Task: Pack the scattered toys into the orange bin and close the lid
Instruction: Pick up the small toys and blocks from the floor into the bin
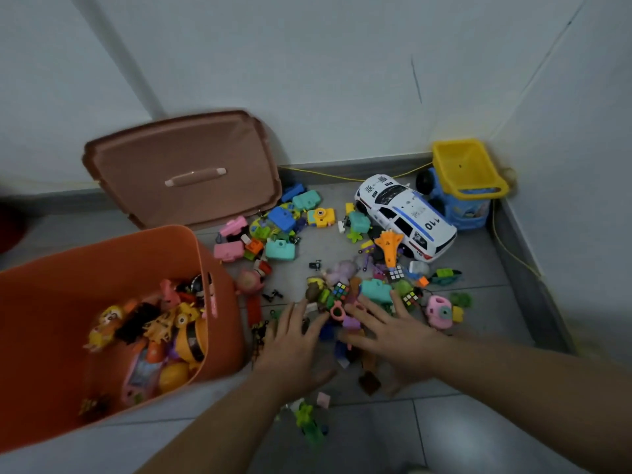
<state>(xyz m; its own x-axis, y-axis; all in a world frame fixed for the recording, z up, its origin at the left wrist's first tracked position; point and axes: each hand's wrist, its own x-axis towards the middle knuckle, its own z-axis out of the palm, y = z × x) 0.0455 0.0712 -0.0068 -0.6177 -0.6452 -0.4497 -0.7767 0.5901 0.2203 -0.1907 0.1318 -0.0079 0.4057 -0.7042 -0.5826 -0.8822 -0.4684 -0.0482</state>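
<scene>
Partly covered toys [352, 323], left hand [294, 340], right hand [393, 333]

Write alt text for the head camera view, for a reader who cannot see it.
The left hand and right hand spread open over a pile of small toys on a grey floor. Left of them stands the orange bin, partly filled, its lid off and propped against the wall. A white police car and a yellow-and-blue toy truck sit beyond.

The bin [68, 268] holds a heap of toys [154, 330]. Behind the bin, the lid [184, 165] leans against the wall [342, 80]. Right of the bin, loose toys [284, 248] lie on the floor [461, 422]. Farther right of the bin stands the toy car [407, 217]; beyond it, the toy truck [468, 186] occupies the wall corner.
</scene>
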